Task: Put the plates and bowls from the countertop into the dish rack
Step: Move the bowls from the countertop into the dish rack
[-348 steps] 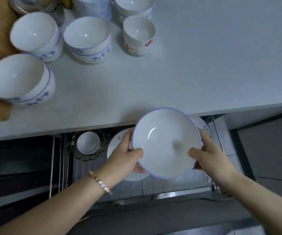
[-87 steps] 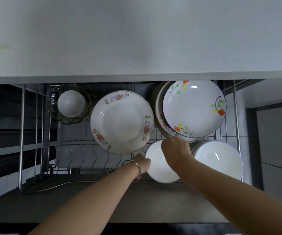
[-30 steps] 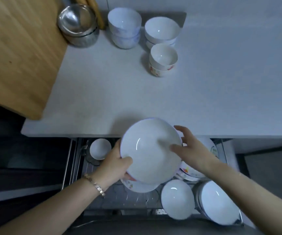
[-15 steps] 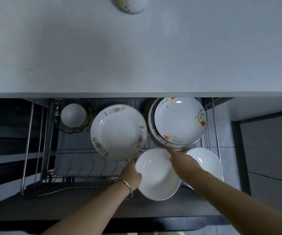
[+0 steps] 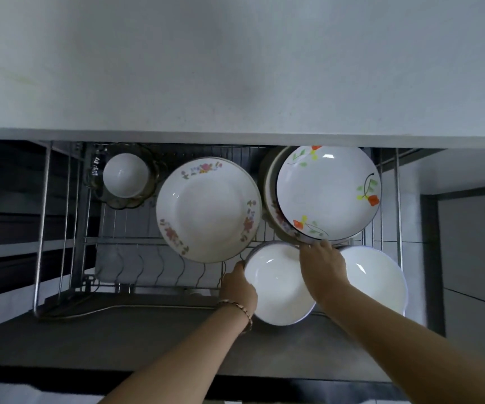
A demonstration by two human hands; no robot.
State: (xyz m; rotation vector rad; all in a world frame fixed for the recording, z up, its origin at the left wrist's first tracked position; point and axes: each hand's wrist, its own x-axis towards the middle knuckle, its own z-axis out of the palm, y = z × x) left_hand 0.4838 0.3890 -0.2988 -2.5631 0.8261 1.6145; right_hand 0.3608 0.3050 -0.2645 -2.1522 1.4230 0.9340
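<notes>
A white bowl with a thin blue rim [image 5: 279,284] sits low in the front row of the pull-out wire dish rack [image 5: 43,228]. My left hand [image 5: 237,288] grips its left rim and my right hand [image 5: 323,272] grips its right rim. Another white bowl [image 5: 378,278] stands just to its right. Behind them lean a pink-flowered plate [image 5: 209,209] and an orange-flowered plate [image 5: 328,192] with more plates stacked behind it. A small white bowl [image 5: 125,174] rests in a glass dish at the rack's back left.
The white countertop [image 5: 235,68] overhangs the rack's back edge; none of its dishes are in view. Empty wire slots [image 5: 148,266] fill the rack's front left. A dark drawer front [image 5: 148,339] runs below my arms, and a grey cabinet side [image 5: 474,258] stands at right.
The bowl in both hands has gone from above the counter edge down into the rack's front row, beside the right bowl. The view has tilted down onto the rack.
</notes>
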